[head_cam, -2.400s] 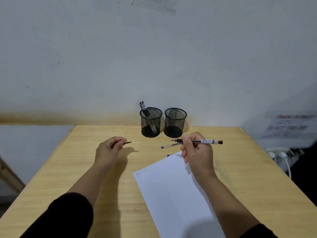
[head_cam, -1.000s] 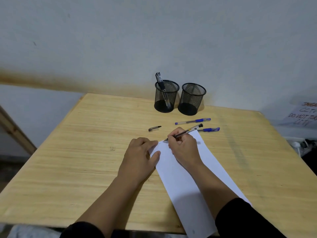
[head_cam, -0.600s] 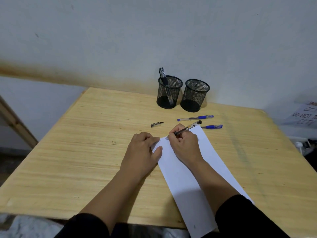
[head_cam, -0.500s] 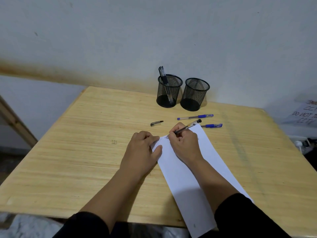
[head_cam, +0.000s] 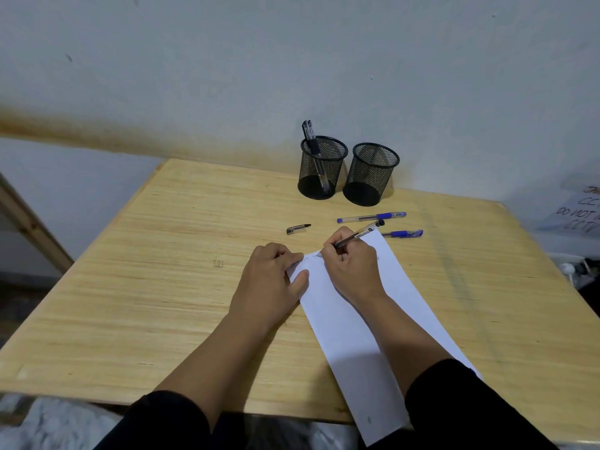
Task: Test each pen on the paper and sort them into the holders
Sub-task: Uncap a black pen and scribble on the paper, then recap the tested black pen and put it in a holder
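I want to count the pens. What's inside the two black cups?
The left black mesh holder has black-capped pens leaning inside; how many is unclear. The right black mesh holder looks empty through its mesh.

A paper notice (head_cam: 574, 211) at the right edge, cut off by the frame, carries handwritten capitals; "DO NOT" is legible, with "CC" above and "CCTV" below. A small stamped mark (head_cam: 218, 263) on the desk (head_cam: 162, 287) is unreadable. The pen (head_cam: 358, 234) label is illegible.
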